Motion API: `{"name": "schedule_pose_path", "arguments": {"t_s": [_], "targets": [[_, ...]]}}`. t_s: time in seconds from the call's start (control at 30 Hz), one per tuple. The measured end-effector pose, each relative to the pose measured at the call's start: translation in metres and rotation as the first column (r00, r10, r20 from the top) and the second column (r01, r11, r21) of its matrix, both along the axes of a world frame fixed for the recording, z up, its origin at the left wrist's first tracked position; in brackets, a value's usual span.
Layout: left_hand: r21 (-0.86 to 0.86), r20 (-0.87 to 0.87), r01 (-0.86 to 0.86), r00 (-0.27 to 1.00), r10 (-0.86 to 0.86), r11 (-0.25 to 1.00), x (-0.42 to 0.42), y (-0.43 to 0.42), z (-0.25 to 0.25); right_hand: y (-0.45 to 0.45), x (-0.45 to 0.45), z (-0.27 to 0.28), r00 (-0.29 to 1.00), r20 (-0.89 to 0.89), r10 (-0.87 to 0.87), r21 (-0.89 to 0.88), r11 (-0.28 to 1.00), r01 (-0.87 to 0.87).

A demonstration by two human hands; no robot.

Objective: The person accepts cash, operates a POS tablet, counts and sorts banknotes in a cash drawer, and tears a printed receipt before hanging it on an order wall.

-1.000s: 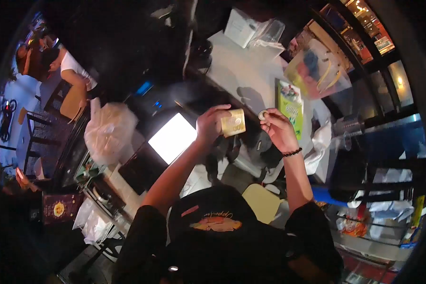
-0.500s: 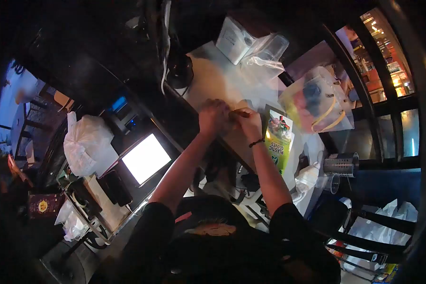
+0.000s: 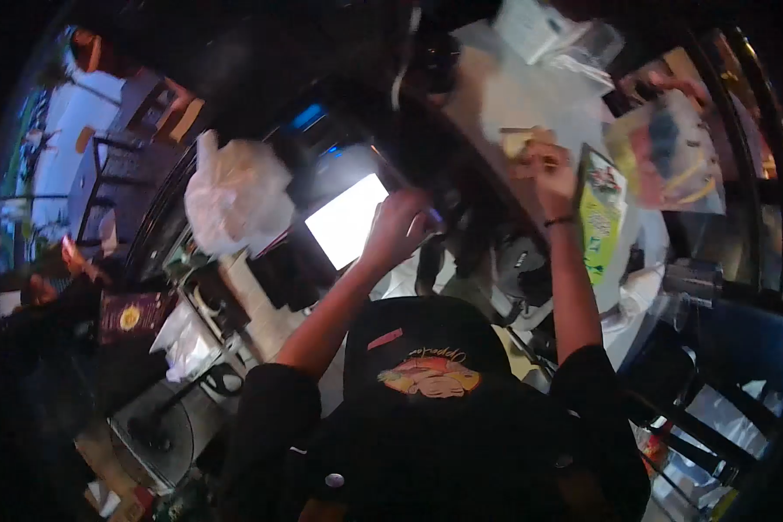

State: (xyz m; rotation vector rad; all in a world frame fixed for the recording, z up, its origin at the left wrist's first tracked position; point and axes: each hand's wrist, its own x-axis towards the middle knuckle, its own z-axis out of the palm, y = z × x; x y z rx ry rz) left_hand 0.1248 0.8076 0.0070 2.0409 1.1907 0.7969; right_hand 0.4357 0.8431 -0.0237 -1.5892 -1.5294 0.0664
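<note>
My left hand (image 3: 398,228) is blurred, its fingers curled beside the right edge of a bright white screen (image 3: 348,221). A small bluish-purple thing (image 3: 435,216) shows at its fingertips, too smeared to name. My right hand (image 3: 552,174) is over the pale worktop (image 3: 483,83), fingers bent around a small pale flat piece (image 3: 515,139). What that piece is cannot be made out. Just right of this hand lies a green plastic gloves packet (image 3: 604,222). A dark band circles the right wrist.
A full white plastic bag (image 3: 235,191) stands left of the screen. At the worktop's back is a white box (image 3: 526,30) with clear plastic beside it. A clear bag (image 3: 670,157) and a perforated metal container (image 3: 694,280) are at the right. A dark red menu-like board (image 3: 130,317) is at lower left.
My hands, close together before, are now apart. The left has come away toward the screen, while the right stays over the worktop. The view has swung left, so surroundings sit farther right.
</note>
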Motion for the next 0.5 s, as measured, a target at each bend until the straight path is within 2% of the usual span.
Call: {"name": "schedule_pose_path", "arguments": {"t_s": [0.03, 0.1, 0.17, 0.23, 0.27, 0.3, 0.33, 0.4, 0.43, 0.5], "targets": [[-0.022, -0.114, -0.085, 0.99, 0.082, 0.996, -0.031, -0.026, -0.024, -0.007, -0.023, 0.015, 1.0, -0.007, 0.027, -0.003, 1.0, -0.027], [-0.019, -0.164, -0.192, 0.969, 0.186, 0.981, -0.088, -0.072, -0.053, -0.035, -0.076, 0.07, 0.948, -0.301, -0.103, -0.038, 0.995, 0.096], [-0.102, -0.253, -0.269, 0.938, 0.237, 0.958, -0.124, -0.105, -0.061, -0.05, -0.113, 0.04, 0.969, -0.246, -0.026, -0.172, 0.985, -0.017], [-0.093, -0.282, -0.308, 0.92, 0.272, 0.947, -0.141, -0.125, -0.068, -0.062, -0.158, 0.007, 0.968, 0.003, 0.249, -0.338, 0.912, -0.234], [-0.06, -0.313, -0.329, 0.903, 0.295, 0.942, -0.146, -0.13, -0.072, -0.066, -0.177, -0.014, 0.946, -0.031, 0.323, -0.424, 0.853, -0.305], [-0.071, -0.3, -0.341, 0.904, 0.306, 0.937, -0.147, -0.134, -0.079, -0.068, -0.191, -0.038, 0.932, -0.074, 0.356, -0.424, 0.834, -0.352], [-0.083, -0.295, -0.354, 0.902, 0.317, 0.931, -0.146, -0.134, -0.082, -0.068, -0.199, -0.053, 0.927, -0.069, 0.369, -0.435, 0.825, -0.361], [-0.081, -0.218, -0.404, 0.899, 0.38, 0.911, -0.141, -0.13, -0.087, -0.065, -0.211, -0.074, 0.974, -0.087, 0.208, -0.46, 0.859, -0.225], [-0.112, -0.165, -0.41, 0.906, 0.39, 0.905, -0.138, -0.127, -0.09, -0.062, -0.214, -0.081, 0.987, -0.01, 0.158, -0.448, 0.882, -0.145], [-0.14, -0.156, -0.458, 0.886, 0.437, 0.878, -0.133, -0.122, -0.092, -0.055, -0.217, -0.067, 0.988, -0.013, 0.156, -0.52, 0.843, -0.14]]}}
